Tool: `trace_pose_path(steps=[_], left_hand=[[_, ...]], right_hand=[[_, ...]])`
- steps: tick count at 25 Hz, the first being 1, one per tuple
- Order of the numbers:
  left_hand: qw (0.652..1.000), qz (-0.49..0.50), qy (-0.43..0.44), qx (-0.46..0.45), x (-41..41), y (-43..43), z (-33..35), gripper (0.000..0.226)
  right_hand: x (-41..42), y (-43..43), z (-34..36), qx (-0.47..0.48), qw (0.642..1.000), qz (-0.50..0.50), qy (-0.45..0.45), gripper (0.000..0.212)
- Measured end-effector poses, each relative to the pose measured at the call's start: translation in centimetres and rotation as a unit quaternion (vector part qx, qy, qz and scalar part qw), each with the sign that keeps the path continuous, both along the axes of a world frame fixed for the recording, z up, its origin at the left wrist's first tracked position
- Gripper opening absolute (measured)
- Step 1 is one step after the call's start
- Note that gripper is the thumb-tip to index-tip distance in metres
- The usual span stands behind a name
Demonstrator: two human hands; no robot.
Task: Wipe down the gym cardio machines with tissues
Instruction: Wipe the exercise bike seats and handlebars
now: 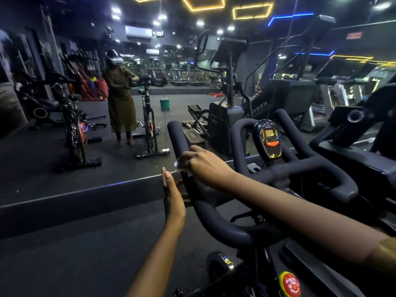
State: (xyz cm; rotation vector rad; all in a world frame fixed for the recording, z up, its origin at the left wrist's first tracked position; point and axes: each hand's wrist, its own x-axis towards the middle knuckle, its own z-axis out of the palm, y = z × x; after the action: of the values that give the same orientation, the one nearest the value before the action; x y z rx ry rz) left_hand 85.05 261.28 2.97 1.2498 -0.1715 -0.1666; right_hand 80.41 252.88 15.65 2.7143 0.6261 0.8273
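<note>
Head view: right hand (pixel 203 161) pinches small crumpled pale tissue (pixel 179 165) against black handlebar (pixel 177 133); left hand (pixel 172 198) flat, empty.

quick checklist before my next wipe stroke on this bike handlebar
1. Tissue in grip: ok, the right hand pinches it at the fingertips.
2. Tissue against the handlebar: ok, it sits on the left upright horn.
3. Left hand free to steady the bar: ok, fingers straight, beside the bar, holding nothing.
4. Tissue clean enough to go on: cannot tell, it is small and blurred.
5. Path along the grips: ok, nothing lies on them.
6. Console already wiped: cannot tell.
</note>
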Motion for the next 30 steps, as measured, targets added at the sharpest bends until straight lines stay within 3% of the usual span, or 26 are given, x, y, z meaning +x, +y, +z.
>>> trace_pose_path(steps=[3,7,11,15,18,23,27,30], left_hand=[[1.0,-0.01,0.007,0.019,-0.7,0.3,-0.1,0.057],[0.997,-0.014,-0.054,0.045,-3.7,1.4,3.6,0.053],[0.99,-0.026,-0.117,0.076,-6.2,0.9,5.4,0.05],[0.986,-0.018,-0.111,0.12,-7.3,0.2,5.4,0.057],[0.982,-0.009,-0.126,0.14,-7.3,0.3,5.5,0.061],[0.981,0.004,-0.139,0.133,-7.3,0.1,5.5,0.063],[0.973,-0.023,-0.128,0.188,-7.4,0.6,5.6,0.066],[0.927,0.008,-0.262,0.269,-7.6,1.7,4.1,0.065]], right_hand=[[-3.0,-0.4,-2.7,0.034,0.999,0.019,0.027,0.034],[-6.5,0.0,-3.0,0.084,0.994,0.013,0.064,0.033],[-9.9,-0.9,-1.6,0.109,0.991,0.001,0.084,0.018],[-11.0,-4.8,-0.2,0.205,0.953,-0.221,0.012,0.022],[-10.6,-4.1,-2.2,0.191,0.927,-0.323,0.013,0.016],[-10.9,1.4,-3.4,0.231,0.911,-0.34,-0.008,0.017],[-11.3,4.4,-4.0,0.285,0.929,-0.232,0.042,0.018],[-11.9,0.2,-3.0,0.359,0.889,-0.283,-0.02,0.021]])
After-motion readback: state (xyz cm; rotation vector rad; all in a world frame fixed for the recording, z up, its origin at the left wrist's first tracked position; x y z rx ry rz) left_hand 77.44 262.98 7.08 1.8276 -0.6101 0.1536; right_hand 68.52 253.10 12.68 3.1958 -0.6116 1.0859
